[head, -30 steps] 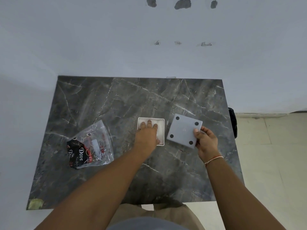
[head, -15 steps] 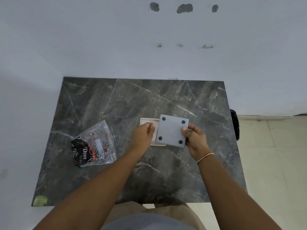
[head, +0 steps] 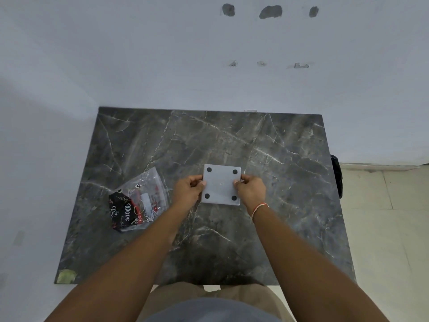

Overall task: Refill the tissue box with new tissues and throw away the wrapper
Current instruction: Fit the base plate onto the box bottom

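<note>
The person holds the tissue box's grey base plate (head: 221, 185) over the middle of the dark marble counter (head: 267, 145), four black rubber feet facing up. The left hand (head: 188, 189) pinches its left edge with curled fingers and thumb, and the right hand (head: 251, 189) pinches the right edge the same way, likely so the plate sits square as it is pressed home. The box body lies hidden beneath the plate, so whether it has seated cannot be told. The feet-up pose suggests the box is upside down for filling from below. The emptied wrapper (head: 137, 201), clear plastic with black and red print, lies on the counter just left of the left hand, not yet thrown away
</note>
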